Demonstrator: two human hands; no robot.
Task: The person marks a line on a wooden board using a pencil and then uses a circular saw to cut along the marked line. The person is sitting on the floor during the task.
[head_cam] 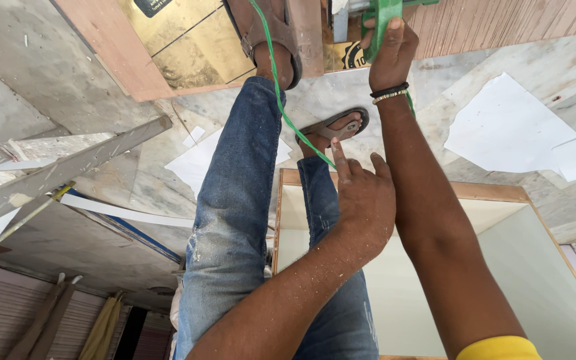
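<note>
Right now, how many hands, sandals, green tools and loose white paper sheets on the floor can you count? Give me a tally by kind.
Hands: 2, left hand touching the green cord, right hand gripping the green tool
Sandals: 2, one near the top, one on the floor
Green tools: 1
White paper sheets: about 4; largest
Total: about 9

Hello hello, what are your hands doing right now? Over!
Right hand gripping green power tool at the board edge. Left hand open, finger on the green cord. Sandalled foot planted on the board beside the tool.
</note>
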